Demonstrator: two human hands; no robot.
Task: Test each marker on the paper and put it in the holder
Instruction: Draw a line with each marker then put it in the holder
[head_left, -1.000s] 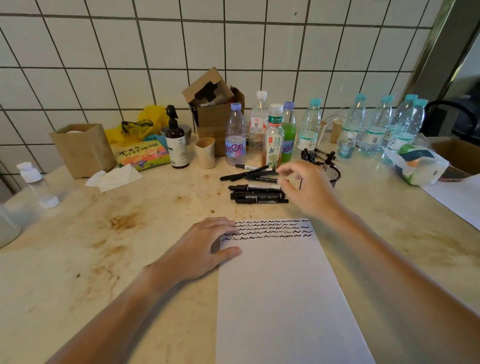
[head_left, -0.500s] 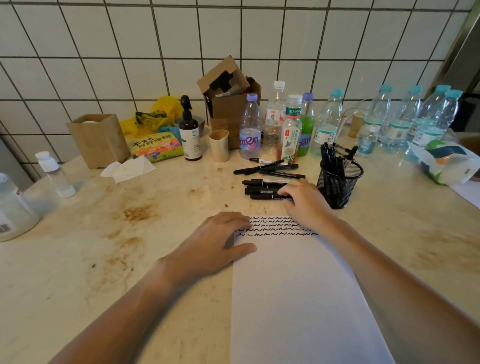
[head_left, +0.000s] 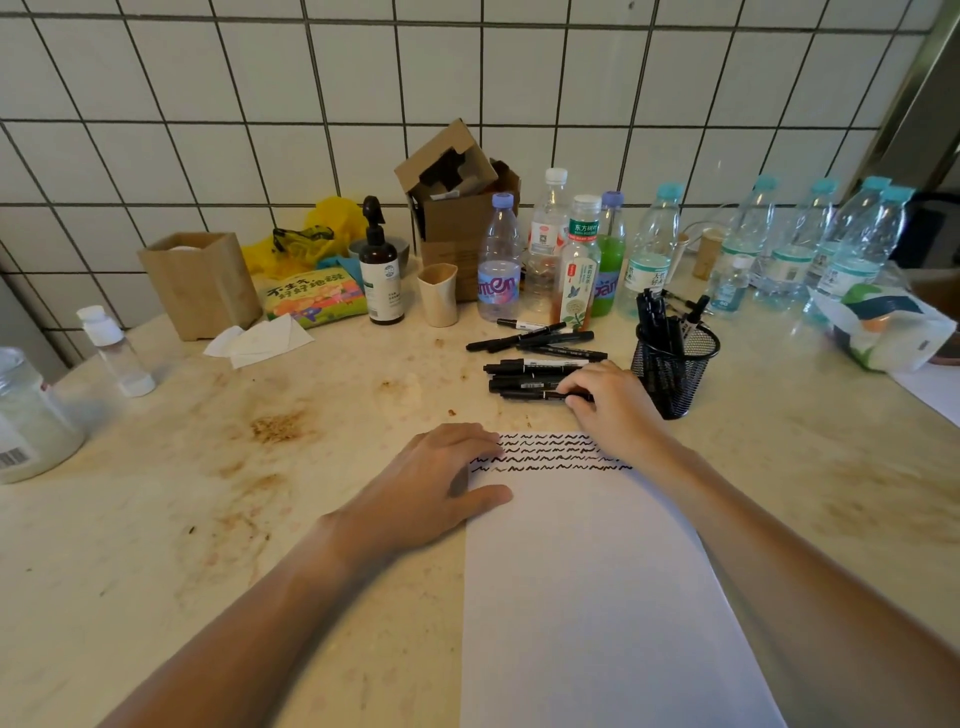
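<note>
Left hand (head_left: 441, 483) lies flat at frame centre, pinning the paper (head_left: 597, 597); right hand (head_left: 608, 402) pinches the nearest marker (head_left: 530, 396) for testing.

The left hand (head_left: 436, 488) rests flat on the paper's (head_left: 597, 597) left edge. The right hand (head_left: 613, 405) pinches the nearest black marker (head_left: 530, 396) on the worktop (head_left: 208, 519), beside the mesh holder (head_left: 675, 374).

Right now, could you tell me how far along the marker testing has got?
Done: several markers stand in the mesh holder, and squiggle rows fill the paper's top. In hand: the right hand pinches the nearest marker; the left hand steadies the sheet. Left: about eight loose markers.
</note>
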